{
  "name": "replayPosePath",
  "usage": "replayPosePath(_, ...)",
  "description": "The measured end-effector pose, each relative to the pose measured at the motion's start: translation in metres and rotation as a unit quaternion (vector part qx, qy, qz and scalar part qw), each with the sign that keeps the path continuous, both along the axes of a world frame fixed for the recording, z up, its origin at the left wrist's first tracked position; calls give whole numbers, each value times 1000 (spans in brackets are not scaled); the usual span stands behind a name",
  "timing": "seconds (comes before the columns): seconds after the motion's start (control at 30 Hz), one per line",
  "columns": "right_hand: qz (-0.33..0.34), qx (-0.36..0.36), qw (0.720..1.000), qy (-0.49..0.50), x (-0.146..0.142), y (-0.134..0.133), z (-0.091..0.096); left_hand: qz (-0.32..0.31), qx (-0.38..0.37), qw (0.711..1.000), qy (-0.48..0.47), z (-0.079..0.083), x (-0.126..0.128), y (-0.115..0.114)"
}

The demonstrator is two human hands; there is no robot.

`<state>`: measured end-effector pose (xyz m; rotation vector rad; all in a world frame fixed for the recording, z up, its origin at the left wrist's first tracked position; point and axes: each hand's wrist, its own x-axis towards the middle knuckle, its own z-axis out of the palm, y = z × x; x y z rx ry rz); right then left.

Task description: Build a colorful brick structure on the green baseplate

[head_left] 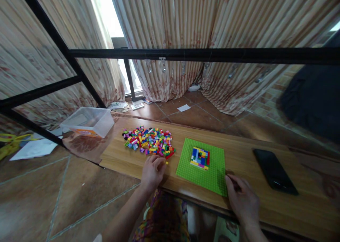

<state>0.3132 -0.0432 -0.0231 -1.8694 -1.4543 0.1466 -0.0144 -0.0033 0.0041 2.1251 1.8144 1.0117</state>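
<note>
My left hand (153, 172) is closed, thumb and forefinger pinched at a small yellow brick (166, 162) just in front of the loose pile. That pile of many-coloured toy bricks (151, 140) spreads over the wooden board beyond the hand. To its right lies a green studded baseplate (184, 167), turned slightly. Near its middle sits a low, roughly square block of joined bricks (199, 158) in blue, white, yellow and red, with a small dark gap inside. My right hand (243, 197) rests at the baseplate's right edge, fingers curled; whether they hold anything is hidden.
A black phone (275, 171) lies on the wooden board (117, 160) at the right. At the left end stands a clear plastic box (91, 119) with an orange label. A black metal rail (186, 54) crosses beyond the board, before striped curtains (170, 18). Papers lie on the tiled floor.
</note>
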Motion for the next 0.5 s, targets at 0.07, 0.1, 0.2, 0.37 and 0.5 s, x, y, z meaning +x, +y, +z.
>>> replayPosePath(0.07,1,6,1000,-7,1,0,-2,-11,-4,1000,5,1,6,1)
replayPosePath(0.1,3,8,1000,-9,1,0,-2,-18,-3,1000,5,1,8,1)
replayPosePath(0.2,6,15,1000,-13,1,0,-4,-45,-2,999,6,1,12,2)
replayPosePath(0.37,14,25,1000,-8,0,2,-2,-51,-25,998,38,2,14,3)
replayPosePath(0.5,13,36,999,-8,0,2,-2,-48,-51,994,83,4,13,4)
